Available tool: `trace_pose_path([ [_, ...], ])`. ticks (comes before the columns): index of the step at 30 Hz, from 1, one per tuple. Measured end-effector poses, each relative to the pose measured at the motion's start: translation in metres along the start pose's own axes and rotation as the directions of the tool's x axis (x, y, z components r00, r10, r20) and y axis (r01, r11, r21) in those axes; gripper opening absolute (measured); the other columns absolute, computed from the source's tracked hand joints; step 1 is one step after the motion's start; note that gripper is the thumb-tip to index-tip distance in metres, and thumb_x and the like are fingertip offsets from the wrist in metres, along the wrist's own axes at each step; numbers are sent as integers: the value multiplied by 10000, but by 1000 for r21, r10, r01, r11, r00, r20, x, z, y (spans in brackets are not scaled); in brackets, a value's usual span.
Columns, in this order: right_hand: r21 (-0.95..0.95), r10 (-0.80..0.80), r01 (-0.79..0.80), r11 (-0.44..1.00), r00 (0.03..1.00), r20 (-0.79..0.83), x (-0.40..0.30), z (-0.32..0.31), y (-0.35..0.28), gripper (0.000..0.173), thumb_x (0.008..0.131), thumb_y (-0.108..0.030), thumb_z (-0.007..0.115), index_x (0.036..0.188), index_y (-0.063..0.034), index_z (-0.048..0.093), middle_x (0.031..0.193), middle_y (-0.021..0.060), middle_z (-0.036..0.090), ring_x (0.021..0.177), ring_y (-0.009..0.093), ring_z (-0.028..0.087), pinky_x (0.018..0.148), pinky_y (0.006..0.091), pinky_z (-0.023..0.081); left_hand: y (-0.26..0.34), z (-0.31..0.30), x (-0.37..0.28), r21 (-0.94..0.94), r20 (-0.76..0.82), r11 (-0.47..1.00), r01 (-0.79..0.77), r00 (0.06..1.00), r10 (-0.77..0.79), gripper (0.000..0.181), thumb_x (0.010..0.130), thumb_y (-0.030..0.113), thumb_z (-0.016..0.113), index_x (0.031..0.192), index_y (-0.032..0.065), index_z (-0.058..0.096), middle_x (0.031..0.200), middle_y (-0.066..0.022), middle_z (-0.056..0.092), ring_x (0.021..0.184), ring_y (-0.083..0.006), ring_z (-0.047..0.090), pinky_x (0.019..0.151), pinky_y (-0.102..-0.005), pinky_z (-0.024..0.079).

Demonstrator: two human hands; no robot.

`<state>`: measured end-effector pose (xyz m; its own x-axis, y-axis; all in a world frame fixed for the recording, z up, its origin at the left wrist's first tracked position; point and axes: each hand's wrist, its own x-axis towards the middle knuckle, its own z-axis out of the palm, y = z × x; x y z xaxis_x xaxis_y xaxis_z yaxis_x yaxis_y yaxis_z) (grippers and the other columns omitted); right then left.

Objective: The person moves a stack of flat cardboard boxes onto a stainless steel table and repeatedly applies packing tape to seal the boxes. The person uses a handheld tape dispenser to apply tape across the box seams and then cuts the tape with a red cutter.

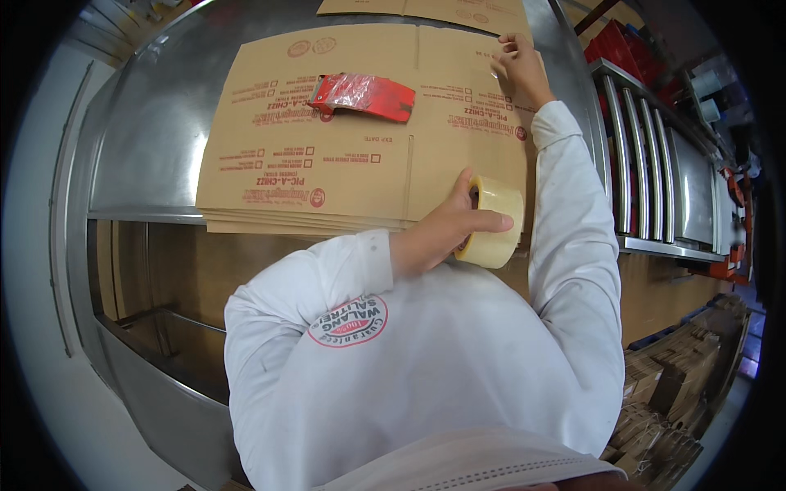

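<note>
My left hand (439,230) grips a thick roll of clear packing tape (498,230), thumb over its outer face and fingers towards its core, at the near right of a stack of flattened cardboard boxes (344,178). Above the stack's far right corner is my right hand (519,64), its fingers bent; whether a bit of tape is between them cannot be told. A red tape dispenser (368,97) with clear film around its middle lies on the top box, left of my right hand. The boxes bear red printing.
The boxes lie on a stainless steel table (159,116). More flat cardboard (424,7) is at the far edge. To the right stands a metal roller rack (645,159) with red crates (620,46) behind it. Bundled cardboard (669,380) is stacked at lower right.
</note>
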<state>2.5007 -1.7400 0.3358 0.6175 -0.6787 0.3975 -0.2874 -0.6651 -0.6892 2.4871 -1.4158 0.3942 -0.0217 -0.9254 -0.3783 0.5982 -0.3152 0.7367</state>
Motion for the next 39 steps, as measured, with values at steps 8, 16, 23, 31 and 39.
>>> trace_pose_path([
  [8, 543, 74, -619, 567, 695, 715, -93, -25, -35, 270, 929, 3, 497, 1183, 59, 573, 1098, 117, 641, 1034, 165, 623, 927, 261, 496, 2, 0, 2, 28, 4, 1000, 4, 1000, -4, 694, 848, 278, 649, 1393, 44, 289, 1305, -79, 462, 1210, -175, 487, 999, -336, 426],
  [16, 291, -179, -142, 946, 520, 835, -76, -34, -90, 398, 920, -233, 615, 1240, -3, 557, 1155, 111, 610, 1030, 193, 609, 842, 277, 490, 4, 1, 9, -16, 11, 1000, 25, 1000, -25, 601, 870, 265, 639, 1357, 63, 349, 1253, -63, 515, 1165, -159, 526, 974, -330, 451],
  [23, -32, -377, 505, 863, 685, 624, -57, 82, -180, 791, 810, -540, 659, 1388, -67, 402, 1243, 224, 540, 1177, 331, 524, 927, 417, 461, 1, -4, 7, 14, -2, 1000, -6, 1000, 6, 647, 850, 282, 662, 1364, 67, 332, 1231, -71, 514, 1111, -168, 539, 921, -337, 474],
  [31, 65, -489, 531, 845, 718, 496, -36, 78, -153, 643, 743, -490, 705, 1227, -101, 535, 1046, 94, 597, 1036, 294, 574, 882, 449, 452, -4, -8, 9, 49, 0, 998, -47, 999, 47, 752, 810, 338, 692, 1365, 35, 285, 1204, -111, 497, 1079, -190, 534, 868, -334, 481],
  [39, -140, -429, 921, 364, 299, 852, -62, -64, -112, 488, 681, -123, 709, 1142, -226, 583, 1076, 15, 555, 1044, 214, 513, 996, 397, 350, -8, -7, 13, 61, -44, 997, -49, 998, 51, 715, 797, 329, 696, 1324, 17, 329, 1153, -111, 525, 1017, -162, 567, 790, -297, 496],
])
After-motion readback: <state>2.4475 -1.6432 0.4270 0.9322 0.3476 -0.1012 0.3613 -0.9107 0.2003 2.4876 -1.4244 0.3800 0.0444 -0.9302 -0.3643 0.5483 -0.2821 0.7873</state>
